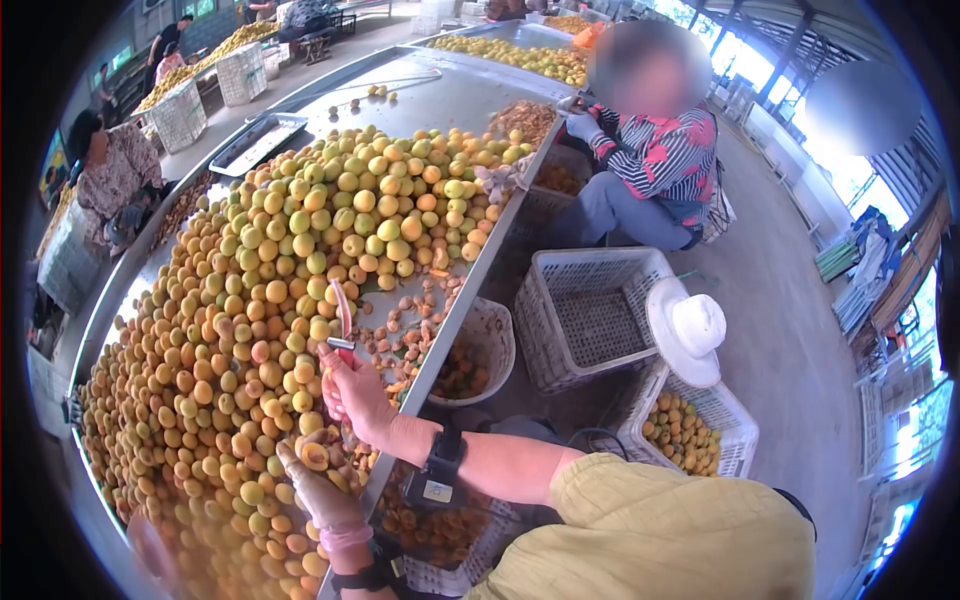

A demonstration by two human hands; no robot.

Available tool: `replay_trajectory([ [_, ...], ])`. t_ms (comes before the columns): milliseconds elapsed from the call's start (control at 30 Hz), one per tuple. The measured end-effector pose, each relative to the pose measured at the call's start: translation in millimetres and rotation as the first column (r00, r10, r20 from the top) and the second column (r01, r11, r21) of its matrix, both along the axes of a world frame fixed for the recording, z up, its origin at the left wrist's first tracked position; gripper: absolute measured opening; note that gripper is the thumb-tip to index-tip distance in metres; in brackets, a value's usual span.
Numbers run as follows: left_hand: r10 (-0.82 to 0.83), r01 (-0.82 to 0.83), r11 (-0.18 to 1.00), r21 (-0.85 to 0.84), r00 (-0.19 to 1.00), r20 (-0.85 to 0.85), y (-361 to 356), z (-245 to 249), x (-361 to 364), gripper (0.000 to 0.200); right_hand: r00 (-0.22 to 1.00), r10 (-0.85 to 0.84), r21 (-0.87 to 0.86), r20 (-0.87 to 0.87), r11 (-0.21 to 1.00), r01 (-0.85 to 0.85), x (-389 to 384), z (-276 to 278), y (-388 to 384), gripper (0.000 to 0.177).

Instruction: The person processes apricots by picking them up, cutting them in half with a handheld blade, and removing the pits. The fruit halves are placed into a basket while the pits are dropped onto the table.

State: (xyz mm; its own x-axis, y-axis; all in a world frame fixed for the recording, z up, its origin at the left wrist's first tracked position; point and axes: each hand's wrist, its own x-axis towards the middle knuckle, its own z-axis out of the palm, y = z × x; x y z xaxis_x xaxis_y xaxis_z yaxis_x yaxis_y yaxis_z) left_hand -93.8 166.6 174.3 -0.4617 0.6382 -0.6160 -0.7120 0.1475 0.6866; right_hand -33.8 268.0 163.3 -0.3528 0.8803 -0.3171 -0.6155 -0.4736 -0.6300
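Note:
Bare fingers of my right hand (pixel 355 395) are wrapped round the red handle of a curved knife (pixel 342 315), its blade pointing up and away. My left hand (pixel 325 495), in a dirty glove with a pink cuff, holds a cut apricot half (pixel 315 456) with its orange inside showing. Both hands are over the metal table's near edge, apart from each other. A large heap of yellow-orange apricots (pixel 230 340) spreads around and beyond them. Loose pits (pixel 405 325) lie just past my right hand.
Right of the table rim (pixel 465 305) stand a white bucket (pixel 485 350), a crate (pixel 590 310), a white hat (pixel 690 325) and a crate of apricots (pixel 685 435). Beneath my arms is a crate of halves (pixel 430 530). A gloved co-worker (pixel 650 160) sits across; another person (pixel 110 180) sits left.

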Motion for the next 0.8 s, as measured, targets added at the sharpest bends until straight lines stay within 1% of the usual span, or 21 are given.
replay_trajectory([
  [33,0.001,-0.001,1.0,-0.013,1.0,0.023,-1.1,0.2,0.7,0.053,1.0,-0.019,-0.004,-0.013,1.0,0.019,-0.2,-1.1,0.6,0.035],
  [67,-0.007,0.007,1.0,0.003,0.997,0.081,-1.5,-3.7,-1.6,0.054,0.999,-0.018,0.013,-0.035,1.0,0.018,-0.1,-2.2,2.1,0.035],
  [100,-0.005,0.005,1.0,-0.001,0.996,0.084,-1.3,-8.4,-2.8,0.054,0.999,-0.016,0.009,-0.032,1.0,0.016,-0.1,-2.5,2.8,0.035],
  [167,-0.062,0.061,0.998,0.019,0.998,0.021,-2.1,-16.8,-4.6,0.055,0.996,-0.073,-0.003,-0.047,0.997,0.073,-1.9,-0.6,3.5,0.032],
  [200,-0.053,0.049,0.998,0.05,0.995,0.084,2.1,-13.0,0.0,0.057,0.995,-0.099,-0.034,-0.031,0.995,0.098,-1.3,5.1,3.5,0.03],
  [233,-0.081,0.076,0.995,0.068,0.993,0.087,1.5,-12.8,-1.2,0.057,0.992,-0.123,-0.061,-0.01,0.991,0.122,-1.1,6.0,5.4,0.03],
  [267,-0.109,0.095,0.99,0.105,0.985,0.133,-0.6,-25.1,-7.1,0.059,0.991,-0.129,0.023,-0.02,0.991,0.129,-2.5,-5.0,6.3,0.034],
  [300,-0.023,0.012,0.997,0.072,0.988,0.154,1.2,-14.0,0.4,0.061,0.99,-0.11,0.016,-0.089,0.994,0.112,-2.4,-10.7,9.3,0.039],
  [333,-0.108,0.087,0.987,0.133,0.981,0.158,-3.0,-41.4,-10.2,0.066,0.99,-0.132,0.083,-0.058,0.987,0.136,-3.1,-19.4,10.0,0.035],
  [367,-0.02,0.013,0.999,0.049,0.99,0.142,-12.0,-46.9,-19.2,0.066,0.98,-0.193,0.116,-0.057,0.973,0.199,-5.4,-15.3,9.2,0.035],
  [400,-0.11,0.102,0.991,0.082,0.989,0.103,-10.4,-48.8,-20.5,0.067,0.993,-0.11,0.043,-0.044,0.993,0.112,-1.6,-14.6,14.7,0.036],
  [433,-0.218,0.208,0.969,0.132,0.974,0.065,-5.4,-48.5,-19.6,0.068,0.989,-0.117,0.07,-0.09,0.99,0.123,-2.4,-12.3,12.9,0.036],
  [467,-0.189,0.181,0.977,0.111,0.98,0.062,-2.5,-40.4,-16.1,0.069,0.989,-0.131,0.111,-0.072,0.984,0.139,-2.9,-7.6,11.3,0.036],
  [500,-0.169,0.162,0.981,0.107,0.984,0.063,-1.9,-33.2,-15.2,0.07,0.993,-0.086,0.104,-0.076,0.99,0.094,-3.4,-4.3,8.7,0.037],
  [533,-0.2,0.193,0.974,0.119,0.979,0.049,-2.9,-34.7,-17.4,0.072,0.994,-0.068,0.106,-0.085,0.991,0.077,-5.1,-2.3,7.4,0.037],
  [567,-0.195,0.188,0.975,0.115,0.98,0.049,-2.1,-36.2,-14.8,0.072,0.994,-0.055,0.106,-0.093,0.992,0.065,-3.4,-3.0,6.2,0.038],
  [600,-0.176,0.171,0.982,0.078,0.982,0.062,-1.1,-35.9,-13.9,0.071,0.994,-0.049,0.106,-0.096,0.993,0.059,-4.7,-3.5,5.4,0.038],
  [667,-0.154,0.152,0.988,0.027,0.984,0.086,-0.6,-37.1,-12.6,0.068,0.999,-0.021,0.164,-0.047,0.986,0.028,-6.8,-5.5,2.8,0.039],
  [700,-0.149,0.148,0.989,0.025,0.986,0.079,-2.3,-38.8,-12.0,0.068,0.998,-0.016,0.164,-0.054,0.986,0.025,-7.6,-6.1,-1.7,0.039],
  [767,-0.178,0.174,0.982,0.068,0.983,0.055,-0.6,-40.9,-12.6,0.065,1.0,-0.03,0.241,0.002,0.97,0.029,-11.8,-3.8,-6.4,0.039],
  [800,-0.154,0.147,0.984,0.1,0.986,0.068,-0.4,-43.0,-11.1,0.057,0.999,-0.027,0.299,0.047,0.954,0.011,-12.8,-6.6,-8.1,0.038],
])
